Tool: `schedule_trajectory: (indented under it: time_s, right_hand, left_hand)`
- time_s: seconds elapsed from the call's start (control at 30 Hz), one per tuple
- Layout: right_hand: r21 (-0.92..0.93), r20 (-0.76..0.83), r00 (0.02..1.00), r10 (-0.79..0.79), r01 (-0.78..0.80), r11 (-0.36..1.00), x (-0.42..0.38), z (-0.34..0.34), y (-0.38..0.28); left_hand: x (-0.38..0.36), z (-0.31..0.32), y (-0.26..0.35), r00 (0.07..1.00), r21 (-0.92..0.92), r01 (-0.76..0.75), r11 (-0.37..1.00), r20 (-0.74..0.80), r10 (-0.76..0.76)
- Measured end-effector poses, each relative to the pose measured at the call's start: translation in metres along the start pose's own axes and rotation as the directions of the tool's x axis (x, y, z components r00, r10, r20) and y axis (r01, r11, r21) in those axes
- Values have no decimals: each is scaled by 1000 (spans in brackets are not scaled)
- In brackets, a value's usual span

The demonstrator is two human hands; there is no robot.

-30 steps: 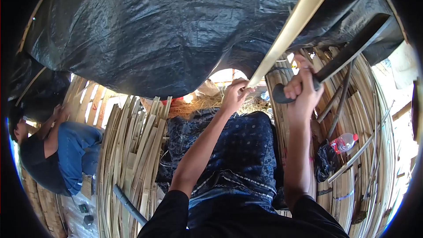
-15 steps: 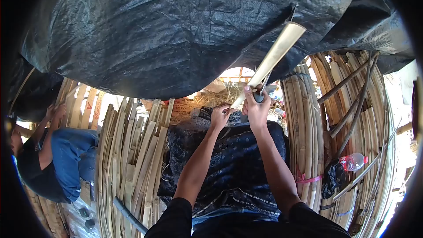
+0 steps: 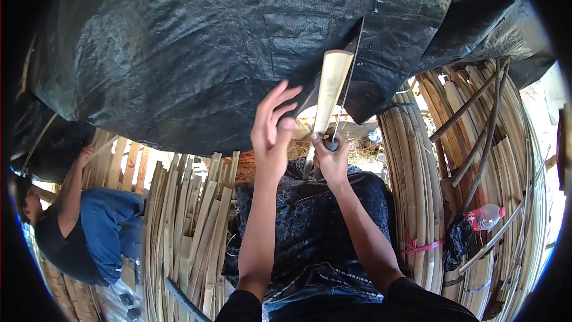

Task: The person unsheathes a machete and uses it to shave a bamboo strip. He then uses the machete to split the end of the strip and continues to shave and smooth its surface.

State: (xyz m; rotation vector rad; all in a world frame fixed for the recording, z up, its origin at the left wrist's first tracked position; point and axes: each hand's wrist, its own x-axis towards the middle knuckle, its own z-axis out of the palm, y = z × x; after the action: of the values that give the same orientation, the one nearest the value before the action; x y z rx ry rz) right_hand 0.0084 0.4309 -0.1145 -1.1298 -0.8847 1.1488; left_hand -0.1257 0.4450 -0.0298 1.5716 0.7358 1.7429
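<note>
A pale split bamboo strip (image 3: 332,83) stands nearly upright before me, its broad curved end at the top. My right hand (image 3: 332,161) is closed around its lower part and also grips the dark handle of a long thin-bladed knife (image 3: 332,145). The blade points up and away, just right of the strip. To the left, my left hand (image 3: 271,134) is raised with its fingers apart, holding nothing. Below both hands, a dark patterned cloth (image 3: 322,226) covers my lap.
A black plastic sheet (image 3: 208,53) hangs across the front. Bamboo strips (image 3: 185,232) are stacked at left, with more bamboo (image 3: 411,185) at right. A bottle with a red cap (image 3: 485,217) lies on the right stack. Another person (image 3: 107,226) sits far left.
My left hand has let go of the bamboo strip's lower end and risen to the left, fingers spreading. The strip has swung left, more upright, and the knife blade now shows beside it.
</note>
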Motion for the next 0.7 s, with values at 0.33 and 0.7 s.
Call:
schedule_trajectory:
  time_s: [0.33, 0.7]
  right_hand:
    - [-97, -28, 997, -74, 71, 993, -50, -29, -65]
    - [-126, 301, 951, 75, -38, 991, -95, -47, -235]
  left_hand:
    - [34, 43, 30, 993, 204, -51, 978, -95, 71]
    - [26, 71, 41, 996, 176, -22, 984, -86, 38]
